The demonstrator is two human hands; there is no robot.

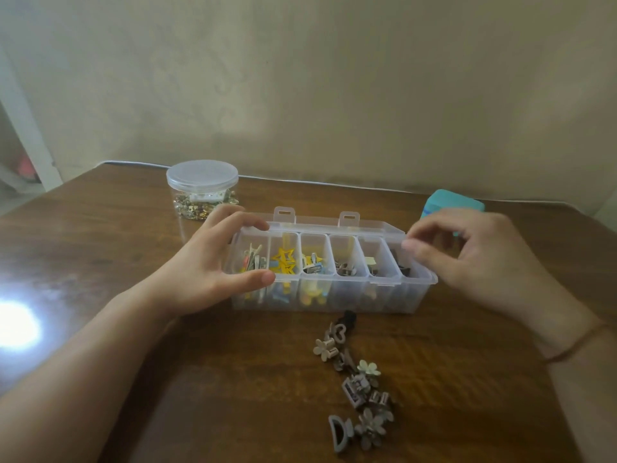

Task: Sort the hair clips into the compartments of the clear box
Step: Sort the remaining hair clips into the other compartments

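Head view: I see a clear plastic box [334,297] with six compartments in a row, standing open on a brown wooden table [100,248], its lid folded back behind it with two latch tabs upright. My left hand [203,272] grips the box's left end, fingers curled over the far rim and thumb pressed along the near rim. My right hand [474,255] hovers over the right end, fingers loosely curled with the tips near the far right corner; I cannot tell whether they touch the rim or pinch anything. From left to right, the compartments hold mixed pastel snap clips [253,260], yellow star-shaped clips [283,260], blue and yellow small clips [313,263], small brownish clips [345,268], a pale item with dark clips [374,267], and dark clips [402,265] partly hidden by my right hand. In front of the box, apart from it, a loose trail of grey and beige claw clips [357,382], shaped as flowers, a heart, rectangles and a half-moon, lies on the table. Behind the left hand stands a round clear plastic jar [202,188] with a closed lid, holding small gold-toned trinkets. A teal box [450,203] sits behind the right hand. No writing or brand mark is legible on any item.
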